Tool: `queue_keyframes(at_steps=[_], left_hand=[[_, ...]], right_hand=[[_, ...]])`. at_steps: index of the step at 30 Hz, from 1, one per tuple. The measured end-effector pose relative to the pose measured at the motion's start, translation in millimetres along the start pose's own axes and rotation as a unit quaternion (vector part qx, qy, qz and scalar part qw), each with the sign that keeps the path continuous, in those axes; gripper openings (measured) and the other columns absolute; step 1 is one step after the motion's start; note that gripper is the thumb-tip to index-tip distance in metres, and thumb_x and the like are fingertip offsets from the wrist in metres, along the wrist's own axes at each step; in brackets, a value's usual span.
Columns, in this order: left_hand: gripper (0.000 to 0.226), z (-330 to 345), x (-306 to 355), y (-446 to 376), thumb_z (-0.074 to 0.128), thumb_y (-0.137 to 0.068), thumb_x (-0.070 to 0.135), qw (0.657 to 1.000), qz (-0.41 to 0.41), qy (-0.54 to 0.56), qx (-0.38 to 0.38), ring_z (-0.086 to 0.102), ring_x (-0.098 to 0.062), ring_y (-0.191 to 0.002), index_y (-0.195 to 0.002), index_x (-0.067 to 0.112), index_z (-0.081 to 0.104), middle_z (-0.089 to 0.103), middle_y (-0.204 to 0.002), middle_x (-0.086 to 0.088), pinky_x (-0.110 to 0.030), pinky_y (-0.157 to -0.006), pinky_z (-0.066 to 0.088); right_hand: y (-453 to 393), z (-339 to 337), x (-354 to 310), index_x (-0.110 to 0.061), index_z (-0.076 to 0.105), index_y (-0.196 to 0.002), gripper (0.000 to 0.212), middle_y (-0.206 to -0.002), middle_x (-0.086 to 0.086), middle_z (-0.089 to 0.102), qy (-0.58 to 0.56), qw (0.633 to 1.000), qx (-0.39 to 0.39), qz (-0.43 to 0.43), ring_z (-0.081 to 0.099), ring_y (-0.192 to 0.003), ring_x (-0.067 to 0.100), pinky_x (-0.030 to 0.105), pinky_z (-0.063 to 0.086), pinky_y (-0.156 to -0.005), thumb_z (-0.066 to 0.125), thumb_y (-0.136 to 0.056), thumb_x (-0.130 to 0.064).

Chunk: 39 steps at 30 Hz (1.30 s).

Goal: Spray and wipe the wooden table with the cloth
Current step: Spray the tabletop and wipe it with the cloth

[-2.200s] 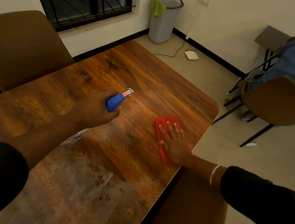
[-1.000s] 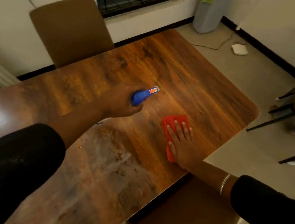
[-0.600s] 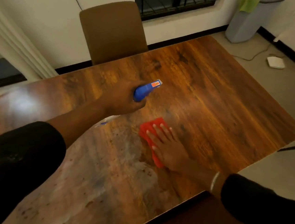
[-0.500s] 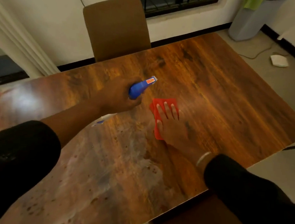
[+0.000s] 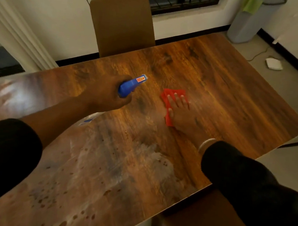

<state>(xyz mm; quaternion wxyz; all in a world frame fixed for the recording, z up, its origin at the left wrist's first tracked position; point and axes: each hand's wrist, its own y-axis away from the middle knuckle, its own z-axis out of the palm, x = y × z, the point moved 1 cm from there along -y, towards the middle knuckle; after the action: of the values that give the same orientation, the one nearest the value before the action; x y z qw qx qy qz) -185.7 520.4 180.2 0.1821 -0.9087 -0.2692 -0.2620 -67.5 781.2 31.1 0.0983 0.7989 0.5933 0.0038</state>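
Red cloth [image 5: 170, 104] flat mid-table on wooden table [image 5: 218, 93], pressed under right hand [image 5: 180, 112], fingers straight. At its nine o'clock, blue spray bottle [image 5: 128, 87] gripped by left hand [image 5: 108, 95], nozzle toward one o'clock. Brown chair [image 5: 122, 22] at twelve o'clock beyond the far edge.

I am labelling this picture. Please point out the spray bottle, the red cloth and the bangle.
spray bottle [image 5: 129, 86]: head view, on its blue trigger head.
red cloth [image 5: 165, 96]: head view, on the bare left corner beside the fingers.
bangle [image 5: 206, 142]: head view, on the band at the right wrist.
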Motion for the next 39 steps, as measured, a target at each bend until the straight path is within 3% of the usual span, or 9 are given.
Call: queue_keyframes(at_steps=[4,11,17,21,24,29,32,36,39], left_hand=[[0.023,-7,1,8,0.071,-0.084,0.027,1.0,0.01,-0.003,0.013,0.055,-0.008,-0.065,-0.104,0.024,0.059,0.058,-0.077,0.006,-0.029,-0.065,0.044],[0.028,13,31,6,0.071,-0.083,0.025,0.996,0.066,0.058,-0.015,0.06,-0.019,-0.069,-0.108,0.015,0.062,0.064,-0.082,-0.002,-0.041,-0.071,0.053],[0.028,31,56,26,0.067,-0.084,0.027,0.989,0.092,0.079,-0.082,0.061,-0.025,-0.072,-0.108,0.014,0.062,0.066,-0.083,-0.007,-0.046,-0.071,0.052],[0.024,40,72,48,0.066,-0.079,0.026,0.988,0.1,0.081,-0.087,0.061,-0.026,-0.066,-0.1,0.013,0.063,0.065,-0.075,-0.008,-0.045,-0.066,0.05],[0.024,38,77,59,0.065,-0.077,0.025,0.989,0.09,0.093,-0.073,0.061,-0.025,-0.065,-0.096,0.012,0.065,0.066,-0.074,-0.008,-0.044,-0.064,0.05],[0.03,22,77,83,0.067,-0.077,0.027,0.991,0.064,0.103,-0.054,0.065,-0.028,-0.072,-0.103,0.01,0.065,0.07,-0.082,-0.011,-0.046,-0.068,0.052],[0.029,12,72,106,0.065,-0.076,0.028,0.995,0.031,0.093,-0.033,0.065,-0.025,-0.07,-0.101,0.013,0.066,0.07,-0.08,-0.008,-0.044,-0.066,0.052],[0.022,-2,62,129,0.067,-0.078,0.023,0.994,-0.034,0.095,-0.03,0.061,-0.025,-0.068,-0.099,0.016,0.064,0.067,-0.08,-0.005,-0.045,-0.066,0.051],[0.022,-20,48,145,0.066,-0.078,0.026,0.994,-0.079,0.071,0.003,0.062,-0.023,-0.068,-0.098,0.016,0.065,0.068,-0.08,-0.003,-0.044,-0.066,0.051]], right_hand=[[68,16,-14,-0.033,-0.001,-0.168,0.062,-0.177,0.001,-0.01,0.009,0.999,-0.035,-0.014,-0.006,-0.164,0.03,0.052,0.006,-0.131,0.026,-0.112,-0.036],[204,70,-14,-0.037,0.001,-0.168,0.06,-0.177,-0.007,-0.008,0.024,0.977,-0.053,-0.206,-0.007,-0.164,0.023,0.05,-0.001,-0.13,0.025,-0.113,-0.042],[184,47,-4,-0.039,-0.005,-0.167,0.061,-0.176,-0.006,-0.014,-0.042,0.992,-0.021,0.116,-0.011,-0.163,0.025,0.058,0.009,-0.13,0.021,-0.112,-0.044],[232,82,-71,-0.038,0.0,-0.168,0.061,-0.177,-0.004,-0.007,-0.039,0.999,-0.03,0.01,-0.009,-0.164,0.027,0.055,0.002,-0.131,0.022,-0.111,-0.043],[254,84,-59,-0.041,-0.006,-0.166,0.06,-0.176,-0.009,-0.013,-0.015,0.997,-0.05,-0.058,-0.011,-0.163,0.023,0.051,-0.002,-0.132,0.022,-0.113,-0.043],[227,53,-8,-0.037,-0.005,-0.167,0.06,-0.176,-0.004,-0.016,-0.058,0.988,-0.037,0.14,-0.013,-0.163,0.026,0.057,0.004,-0.131,0.023,-0.114,-0.042],[225,57,-45,-0.033,-0.003,-0.168,0.061,-0.176,0.002,-0.013,-0.064,0.979,-0.014,0.194,-0.012,-0.163,0.029,0.057,0.003,-0.131,0.023,-0.113,-0.042],[221,73,-135,-0.036,0.01,-0.168,0.061,-0.177,-0.002,0.0,-0.055,0.998,-0.033,0.028,-0.001,-0.164,0.03,0.056,0.007,-0.131,0.021,-0.108,-0.041],[179,67,-138,-0.037,0.009,-0.168,0.059,-0.177,-0.005,0.001,-0.041,0.998,-0.032,-0.044,0.001,-0.164,0.026,0.054,0.008,-0.131,0.024,-0.11,-0.04]])
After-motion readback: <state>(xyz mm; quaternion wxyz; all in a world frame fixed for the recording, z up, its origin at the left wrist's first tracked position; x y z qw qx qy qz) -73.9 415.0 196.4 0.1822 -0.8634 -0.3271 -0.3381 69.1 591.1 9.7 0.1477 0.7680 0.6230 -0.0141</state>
